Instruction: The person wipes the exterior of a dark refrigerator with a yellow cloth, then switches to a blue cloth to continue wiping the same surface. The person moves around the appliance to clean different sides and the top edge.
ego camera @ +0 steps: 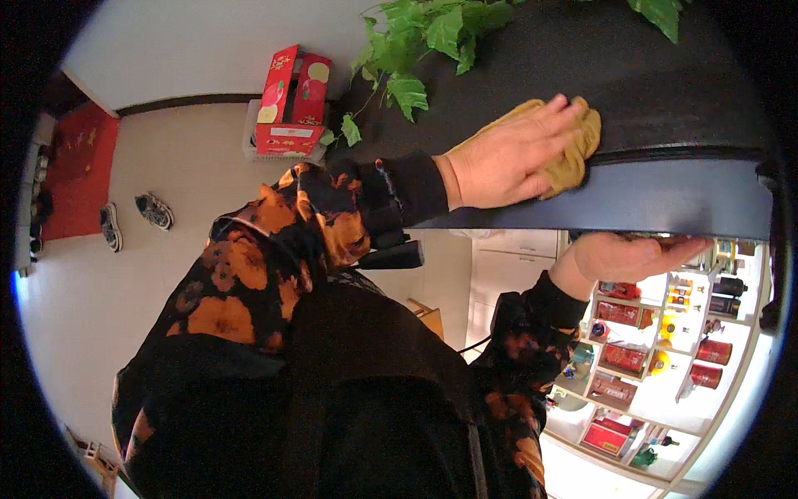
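My left hand lies over a mustard-yellow cloth, pressing it onto the dark top surface close to its front edge. The fingers are slightly blurred. Below that edge runs a smooth blue-grey front panel. My right hand is at the panel's lower edge, fingers stretched out along it and no object seen in it. Part of that hand is hidden behind the edge. Both sleeves are black with an orange pattern.
Green leafy vine trails over the top surface. A red printed carton sits in a clear plastic bin on the floor. Shoes lie near a red mat. Lit shelves with bottles and boxes stand at right.
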`<state>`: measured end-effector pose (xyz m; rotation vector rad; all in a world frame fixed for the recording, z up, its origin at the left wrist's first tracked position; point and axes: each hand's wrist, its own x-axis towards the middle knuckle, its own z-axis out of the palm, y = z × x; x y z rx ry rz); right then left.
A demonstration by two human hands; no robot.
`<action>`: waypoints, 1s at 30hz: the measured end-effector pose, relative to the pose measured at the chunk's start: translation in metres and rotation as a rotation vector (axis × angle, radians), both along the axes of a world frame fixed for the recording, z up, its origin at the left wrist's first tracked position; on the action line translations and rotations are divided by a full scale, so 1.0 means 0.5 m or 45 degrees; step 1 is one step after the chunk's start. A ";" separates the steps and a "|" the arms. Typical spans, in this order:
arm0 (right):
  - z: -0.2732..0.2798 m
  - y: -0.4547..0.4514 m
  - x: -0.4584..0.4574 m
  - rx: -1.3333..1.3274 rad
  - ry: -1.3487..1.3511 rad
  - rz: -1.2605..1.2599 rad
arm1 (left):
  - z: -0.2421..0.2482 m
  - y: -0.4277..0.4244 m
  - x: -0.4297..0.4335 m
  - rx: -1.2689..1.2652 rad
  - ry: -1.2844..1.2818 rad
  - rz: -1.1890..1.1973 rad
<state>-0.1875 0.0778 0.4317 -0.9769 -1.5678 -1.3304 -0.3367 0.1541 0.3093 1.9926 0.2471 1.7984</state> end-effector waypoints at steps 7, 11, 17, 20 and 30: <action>0.001 0.008 -0.023 -0.062 0.174 0.047 | -0.291 0.073 0.009 -0.717 0.170 0.174; -0.001 -0.002 -0.045 -0.065 0.256 0.147 | -0.106 0.120 0.023 -0.317 0.047 0.273; -0.017 -0.032 -0.009 -0.002 0.187 -0.210 | 0.209 0.165 0.076 0.184 -0.244 0.352; -0.005 0.000 -0.038 -0.021 0.258 0.061 | 0.170 0.245 0.033 -0.166 -0.130 0.455; 0.001 0.001 -0.012 -0.009 -0.182 -0.257 | -0.519 0.040 0.055 -1.086 0.096 0.278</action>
